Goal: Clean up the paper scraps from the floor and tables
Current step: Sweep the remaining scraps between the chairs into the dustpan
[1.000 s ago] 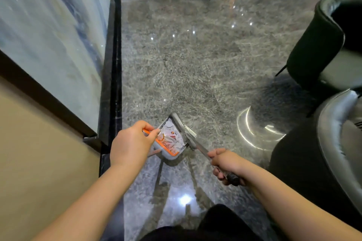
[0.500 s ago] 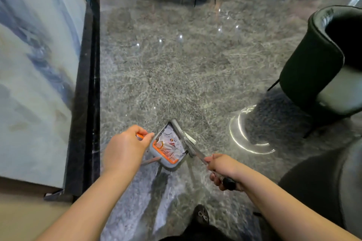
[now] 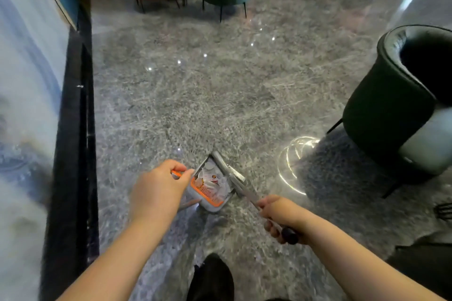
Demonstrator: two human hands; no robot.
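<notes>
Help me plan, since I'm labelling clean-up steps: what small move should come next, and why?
Probably keep the dustpan level and carry it toward a bin. It already holds paper scraps, the left hand grips its orange handle, the right hand grips the broom, and no scraps show on the nearby floor.

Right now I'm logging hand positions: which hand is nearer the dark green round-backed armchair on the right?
Right. The right hand, gripping the broom's metal handle, lies closer to the dark green round-backed armchair; the left hand, holding the grey dustpan, is farther off, nearer the wall.
</notes>
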